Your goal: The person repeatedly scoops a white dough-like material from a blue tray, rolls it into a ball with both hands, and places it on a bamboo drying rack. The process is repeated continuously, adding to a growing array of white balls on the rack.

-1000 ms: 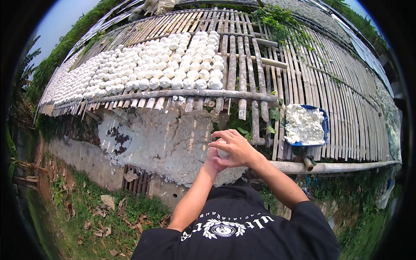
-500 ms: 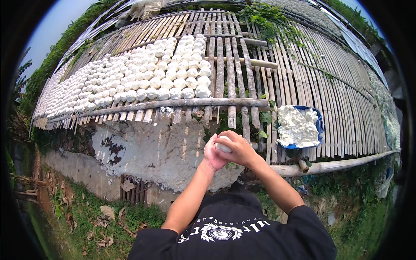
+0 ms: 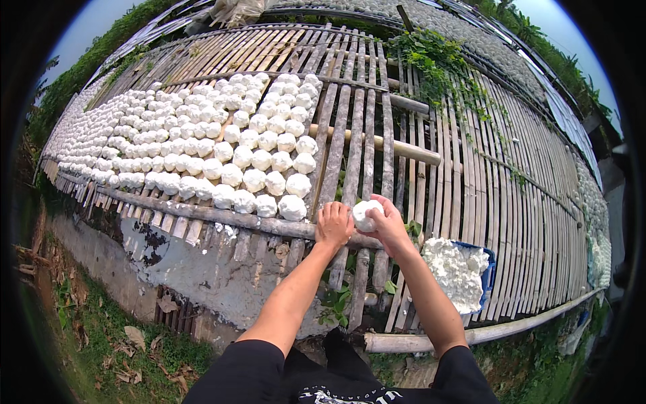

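My right hand grips a rounded white lump of dough-like paste, thumb across its top and fingers around its far side. Just left of it, my left hand is palm down over the front bamboo rail, fingers a little bent and with no lump in them. Its fingertips are partly hidden. Rows of similar white lumps cover the bamboo slats to the left. Beside my right forearm sits a blue crate heaped with loose white paste.
Gaps run between the bamboo slats ahead of me, with a loose cross pole there. Green vines grow over the far slats. A thick bamboo pole edges the right front. Below lies a paste-splashed concrete ledge.
Both hands were cupped together around the lump, near my body. They have parted and moved forward to the rail; the right keeps the lump. The view has shifted closer to the rows.
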A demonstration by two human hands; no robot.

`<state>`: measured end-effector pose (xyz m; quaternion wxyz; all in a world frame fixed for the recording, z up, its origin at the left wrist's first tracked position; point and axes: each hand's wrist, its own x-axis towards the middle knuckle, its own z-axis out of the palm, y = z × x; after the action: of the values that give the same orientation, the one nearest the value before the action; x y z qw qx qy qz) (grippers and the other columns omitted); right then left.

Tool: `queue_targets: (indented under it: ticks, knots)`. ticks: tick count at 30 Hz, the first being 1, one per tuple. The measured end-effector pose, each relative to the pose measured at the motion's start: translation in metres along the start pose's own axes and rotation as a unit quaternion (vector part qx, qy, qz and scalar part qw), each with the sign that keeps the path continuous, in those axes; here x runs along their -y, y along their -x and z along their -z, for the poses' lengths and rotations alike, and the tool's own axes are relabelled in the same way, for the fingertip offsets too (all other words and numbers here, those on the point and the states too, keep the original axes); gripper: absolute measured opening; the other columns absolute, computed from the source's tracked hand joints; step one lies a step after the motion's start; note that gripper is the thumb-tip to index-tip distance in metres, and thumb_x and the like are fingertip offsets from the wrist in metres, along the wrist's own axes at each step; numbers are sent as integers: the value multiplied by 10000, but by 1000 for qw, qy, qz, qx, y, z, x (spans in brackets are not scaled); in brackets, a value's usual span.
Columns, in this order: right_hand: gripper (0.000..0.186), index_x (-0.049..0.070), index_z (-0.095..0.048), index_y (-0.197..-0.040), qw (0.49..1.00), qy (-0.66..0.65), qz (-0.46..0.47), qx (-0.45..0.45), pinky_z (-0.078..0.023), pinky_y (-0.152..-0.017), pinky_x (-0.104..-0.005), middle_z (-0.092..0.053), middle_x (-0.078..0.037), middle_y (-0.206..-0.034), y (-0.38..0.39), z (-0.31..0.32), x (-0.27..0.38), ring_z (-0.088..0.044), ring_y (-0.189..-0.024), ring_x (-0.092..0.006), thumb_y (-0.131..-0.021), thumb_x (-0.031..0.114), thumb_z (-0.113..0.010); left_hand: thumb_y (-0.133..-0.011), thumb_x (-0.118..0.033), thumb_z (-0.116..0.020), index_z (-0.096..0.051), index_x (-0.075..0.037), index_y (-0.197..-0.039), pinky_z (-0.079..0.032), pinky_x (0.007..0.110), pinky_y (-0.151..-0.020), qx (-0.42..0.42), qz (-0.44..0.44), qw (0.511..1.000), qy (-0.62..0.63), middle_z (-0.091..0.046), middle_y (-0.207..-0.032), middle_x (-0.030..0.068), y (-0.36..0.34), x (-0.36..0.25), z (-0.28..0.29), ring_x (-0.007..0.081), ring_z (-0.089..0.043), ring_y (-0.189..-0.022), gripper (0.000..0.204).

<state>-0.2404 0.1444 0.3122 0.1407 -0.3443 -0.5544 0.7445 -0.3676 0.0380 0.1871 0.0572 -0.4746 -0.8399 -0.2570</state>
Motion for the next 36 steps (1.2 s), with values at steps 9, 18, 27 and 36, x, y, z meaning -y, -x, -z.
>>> queue_targets:
  ticks: [9,18,27,36]
  knots:
    - [722,12,-601,-1453,903,328,260,96,-549,-1063,-409,-639,-210,-1343,-320,-46,30,-665,-1234,-316,-825,263,-852,-824,-345,-721,-636,-90,-995,-476,450,-844,-1,55,998,-1,-600,-1022,103,-5,-7,-1,294,-593,-1020,318]
    - [858,40,-471,-1590,762,562,246,209,-453,-1191,-485,-523,-273,-1564,-419,-94,17,-509,-1464,-427,-881,449,-729,-784,-349,-705,-660,-81,-981,-480,432,-789,50,66,997,2,-598,-961,89,-7,-7,6,302,-590,-943,335]
    - [351,-8,-688,-1323,891,236,318,-221,-513,-1079,-387,-690,-177,-1378,-48,102,-87,-671,-1258,-290,-998,106,-622,-809,-309,-689,-660,-87,-996,-494,457,-841,37,37,999,-14,-638,-1005,83,-5,-8,-4,321,-605,-1004,291]
    - [786,15,-491,-1570,717,578,75,-382,-441,-1162,-570,-405,-254,-1649,101,295,-203,-424,-1496,-462,-919,356,-770,-855,-241,-675,-671,-72,-1000,-514,481,-851,45,44,998,-31,-656,-933,91,-2,-1,-9,321,-629,-948,223]
